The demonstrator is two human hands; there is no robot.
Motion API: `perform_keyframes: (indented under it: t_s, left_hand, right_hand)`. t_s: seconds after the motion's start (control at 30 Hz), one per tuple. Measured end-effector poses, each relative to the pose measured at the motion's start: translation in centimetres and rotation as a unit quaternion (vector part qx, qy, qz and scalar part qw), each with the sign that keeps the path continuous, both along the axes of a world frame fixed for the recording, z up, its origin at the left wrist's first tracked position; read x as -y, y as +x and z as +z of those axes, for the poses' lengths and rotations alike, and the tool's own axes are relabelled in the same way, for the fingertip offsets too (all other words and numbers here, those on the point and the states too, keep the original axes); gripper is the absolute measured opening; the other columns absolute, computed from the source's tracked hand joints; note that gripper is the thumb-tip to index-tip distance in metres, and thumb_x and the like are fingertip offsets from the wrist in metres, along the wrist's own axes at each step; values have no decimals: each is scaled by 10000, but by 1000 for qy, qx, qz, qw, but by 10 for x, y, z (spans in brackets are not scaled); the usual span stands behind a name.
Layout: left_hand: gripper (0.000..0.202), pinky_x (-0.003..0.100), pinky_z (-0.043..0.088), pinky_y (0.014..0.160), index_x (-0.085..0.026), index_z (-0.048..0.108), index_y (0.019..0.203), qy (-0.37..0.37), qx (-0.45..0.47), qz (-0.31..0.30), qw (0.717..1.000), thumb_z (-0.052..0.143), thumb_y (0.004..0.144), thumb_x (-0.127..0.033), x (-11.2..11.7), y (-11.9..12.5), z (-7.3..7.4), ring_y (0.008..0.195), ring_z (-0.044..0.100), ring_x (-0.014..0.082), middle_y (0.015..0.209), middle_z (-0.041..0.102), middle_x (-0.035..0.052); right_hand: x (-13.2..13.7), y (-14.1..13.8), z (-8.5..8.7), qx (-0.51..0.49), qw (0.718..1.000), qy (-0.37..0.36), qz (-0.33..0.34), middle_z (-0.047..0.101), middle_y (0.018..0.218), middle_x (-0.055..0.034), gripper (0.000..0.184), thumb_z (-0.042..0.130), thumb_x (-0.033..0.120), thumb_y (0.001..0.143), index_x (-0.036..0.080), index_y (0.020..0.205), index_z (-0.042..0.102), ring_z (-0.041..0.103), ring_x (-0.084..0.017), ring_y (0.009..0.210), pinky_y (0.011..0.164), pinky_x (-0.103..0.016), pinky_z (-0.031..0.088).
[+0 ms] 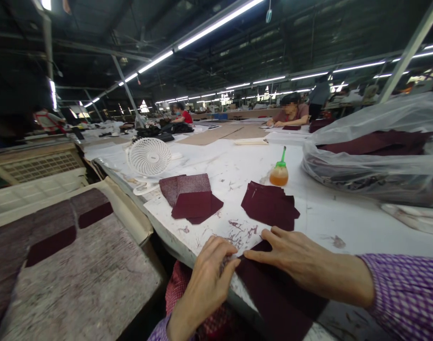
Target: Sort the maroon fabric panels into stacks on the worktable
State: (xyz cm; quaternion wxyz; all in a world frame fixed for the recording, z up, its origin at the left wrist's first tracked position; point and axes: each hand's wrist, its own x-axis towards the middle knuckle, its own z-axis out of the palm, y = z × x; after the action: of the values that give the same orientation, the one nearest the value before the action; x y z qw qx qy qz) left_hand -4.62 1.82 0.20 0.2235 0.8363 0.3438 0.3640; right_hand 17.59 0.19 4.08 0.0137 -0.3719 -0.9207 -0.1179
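Observation:
A dark maroon fabric piece [276, 298] lies at the near edge of the white table [344, 218]. My right hand [301, 260] rests flat on it with the fingers stretched toward the left. My left hand [211, 274] curls at the piece's left edge, its fingertips pinching the fabric's corner beside the right fingertips. Two stacks of maroon pieces lie further out: one [193, 199] left of centre, one [271, 206] just beyond my right hand.
A small orange glue bottle with a green nozzle [279, 173] stands behind the right stack. A white desk fan [148, 157] sits at the left. A clear plastic bag of maroon pieces [375, 151] fills the right. A padded press surface [77, 270] lies lower left. Other people work at far tables.

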Motion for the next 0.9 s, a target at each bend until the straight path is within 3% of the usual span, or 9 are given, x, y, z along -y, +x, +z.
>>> perform_keyframes:
  t_s: [0.13,0.33,0.57,0.73,0.9]
  left_hand:
    - [174,318,431,753,-165,582,807,10,-28,-4,1000,442,908,-143,2,-2,0,836,491,175,836,554,47]
    - [189,332,399,752,-148,580,883,99,-68,-20,993,398,926,-118,2,-5,-7,827,462,175,860,553,54]
    - [199,294,422,755,-175,620,931,24,-18,-70,997,423,927,-147,-3,-26,-2,863,498,158,884,575,43]
    - [195,303,444,776,-169,605,931,-15,8,-51,999,410,937,-186,1,-31,2,872,520,162,884,587,52]
    - [217,370,424,894,-192,542,1110,51,-18,39,998,443,917,-193,-23,-30,0,1008,496,198,1058,566,77]
  right_hand:
    - [0,0,1,-9,1000,5,9,518,927,-86,536,431,62,817,309,1292,466,477,-167,700,537,-246,343]
    - [0,-8,14,24,999,2,27,524,830,-73,501,431,76,828,293,1276,484,454,-151,602,483,-247,276]
    - [-1,-14,17,40,999,6,35,519,816,-66,582,434,53,815,353,1313,436,452,-157,591,495,-249,268]
    - [6,-19,8,33,999,24,21,528,912,-85,711,432,28,790,381,1393,299,464,-166,628,521,-261,308]
    - [4,-12,1,-7,1000,4,-4,524,1011,-77,722,414,30,803,415,1397,271,494,-206,767,650,-332,393]
